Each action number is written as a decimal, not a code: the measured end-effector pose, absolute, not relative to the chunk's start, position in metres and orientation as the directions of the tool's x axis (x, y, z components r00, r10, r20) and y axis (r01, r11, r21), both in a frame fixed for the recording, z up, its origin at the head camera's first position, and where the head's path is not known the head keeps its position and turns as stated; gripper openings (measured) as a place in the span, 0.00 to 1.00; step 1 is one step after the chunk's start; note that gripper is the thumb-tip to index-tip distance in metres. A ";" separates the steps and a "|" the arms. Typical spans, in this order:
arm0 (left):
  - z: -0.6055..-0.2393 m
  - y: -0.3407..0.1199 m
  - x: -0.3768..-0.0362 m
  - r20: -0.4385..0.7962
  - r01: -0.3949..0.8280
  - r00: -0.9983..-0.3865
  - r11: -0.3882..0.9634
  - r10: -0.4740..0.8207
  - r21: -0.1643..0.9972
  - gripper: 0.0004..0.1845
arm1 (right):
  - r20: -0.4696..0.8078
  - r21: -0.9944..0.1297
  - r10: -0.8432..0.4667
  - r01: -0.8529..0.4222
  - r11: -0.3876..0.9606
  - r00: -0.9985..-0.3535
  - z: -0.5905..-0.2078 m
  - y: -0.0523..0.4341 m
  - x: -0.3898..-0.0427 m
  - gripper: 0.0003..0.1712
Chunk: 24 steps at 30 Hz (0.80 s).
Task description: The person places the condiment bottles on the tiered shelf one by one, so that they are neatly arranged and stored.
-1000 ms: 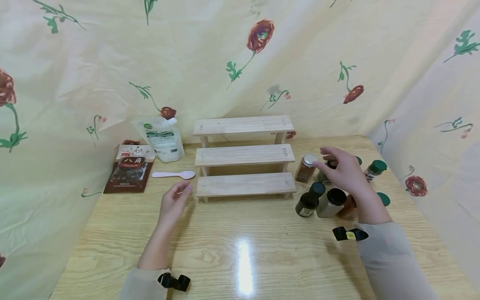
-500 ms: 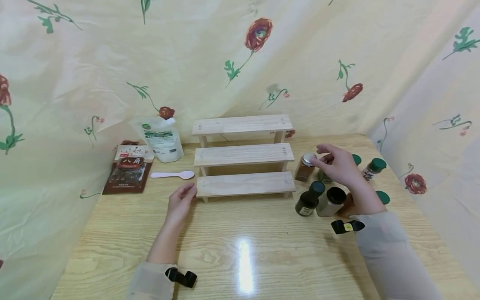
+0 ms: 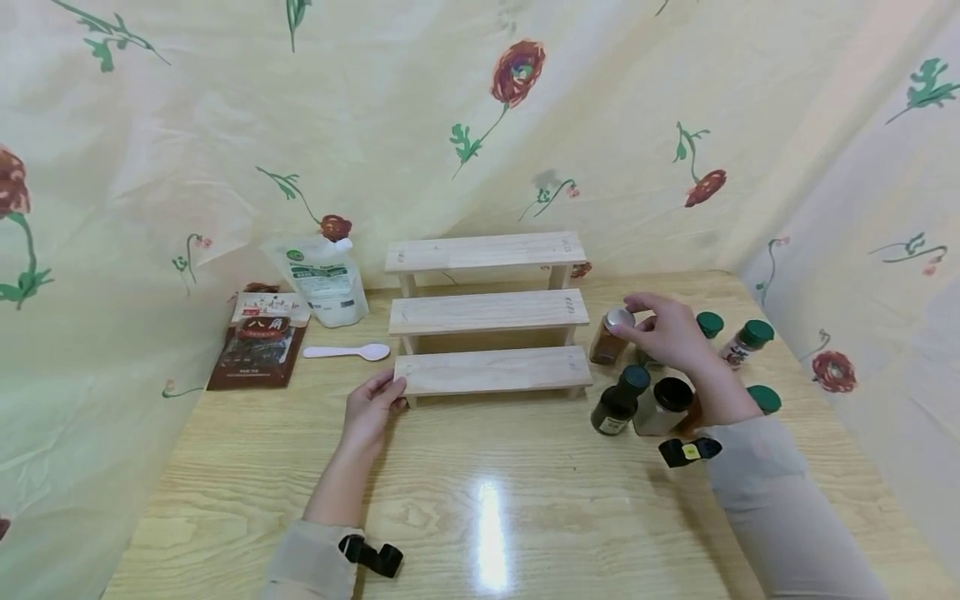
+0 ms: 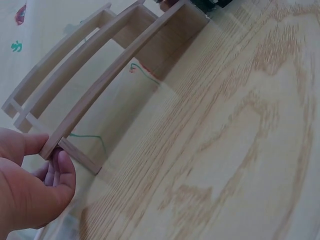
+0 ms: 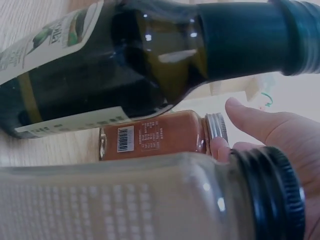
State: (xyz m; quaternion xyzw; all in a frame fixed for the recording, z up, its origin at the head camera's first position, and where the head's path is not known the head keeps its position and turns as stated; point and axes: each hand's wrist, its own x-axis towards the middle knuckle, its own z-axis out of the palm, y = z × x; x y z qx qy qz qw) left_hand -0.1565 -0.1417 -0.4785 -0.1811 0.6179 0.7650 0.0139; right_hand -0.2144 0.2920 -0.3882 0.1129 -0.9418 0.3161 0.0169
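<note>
Stepped rack (image 3: 489, 312) mid-table; pouches (image 3: 324, 282) and spoon (image 3: 347, 352) left of it; bottles (image 3: 660, 383) clustered right.

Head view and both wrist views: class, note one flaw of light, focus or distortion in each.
Head view: a bright glare streak on the table. Left wrist view: the straight wooden rack bows into curves. Right wrist view: the nearest jar is blurred, and the dark bottle shows glints.

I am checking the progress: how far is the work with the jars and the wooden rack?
Nothing is placed: the wooden rack has bare steps. In hand: the left hand grips its lowest step, and the right hand touches the silver-lidded jar. The other bottles stand on the table.
</note>
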 end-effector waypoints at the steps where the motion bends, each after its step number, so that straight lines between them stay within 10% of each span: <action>1: -0.479 -0.141 -0.157 -0.299 -0.248 -0.932 -0.240 -0.203 0.938 0.24 | 0.094 -0.593 -0.202 -0.218 0.775 -0.975 -0.390 0.292 -0.215 0.32; 24: -0.483 -0.141 -0.157 -0.319 -0.263 -0.932 -0.284 -0.173 0.922 0.24 | -0.021 -0.657 -0.231 -0.161 0.736 -0.973 -0.406 0.290 -0.220 0.33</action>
